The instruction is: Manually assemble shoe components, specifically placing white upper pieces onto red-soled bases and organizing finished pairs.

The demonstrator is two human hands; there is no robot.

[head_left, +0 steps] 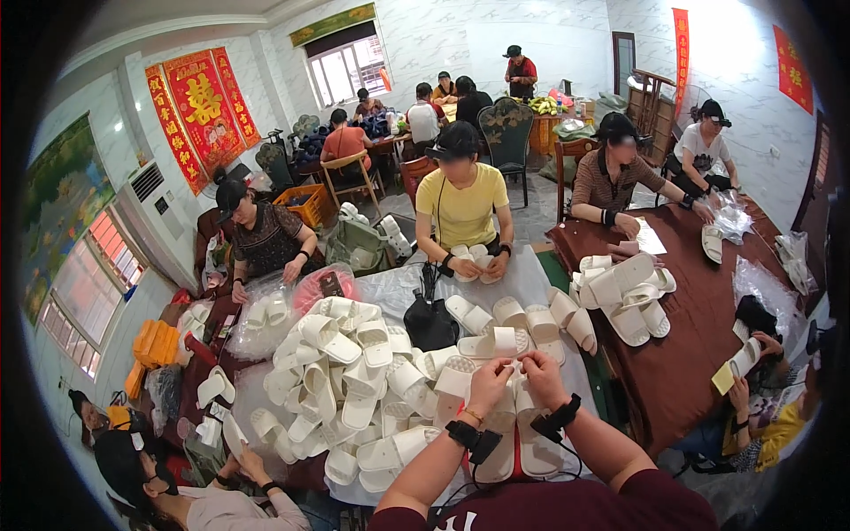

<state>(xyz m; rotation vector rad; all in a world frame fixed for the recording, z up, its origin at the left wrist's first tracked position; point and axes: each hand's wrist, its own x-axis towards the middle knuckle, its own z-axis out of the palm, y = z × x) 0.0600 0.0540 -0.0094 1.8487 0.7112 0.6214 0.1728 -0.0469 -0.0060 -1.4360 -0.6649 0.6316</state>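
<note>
landmark: the black bag [430, 325] stands on the bench [531, 279], near its middle.
left of the bag: a heap of slippers [345, 380] lies on the bench.
right of the bag: a row of slippers [518, 320] lies side by side.
behind the bag: a person across the bench holds a pair [471, 262].
before the bag: left hand [490, 382] and right hand [538, 376] meet, fingers touching, over a slipper [534, 442].
far right of the bag: a second bench [699, 319] carries another slipper pile [624, 292].

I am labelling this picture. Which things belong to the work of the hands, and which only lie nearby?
In hand:
left hand
right hand
white slippers under the hands
slipper pile

Lying about:
black bag
orange crate
wooden chair
</note>
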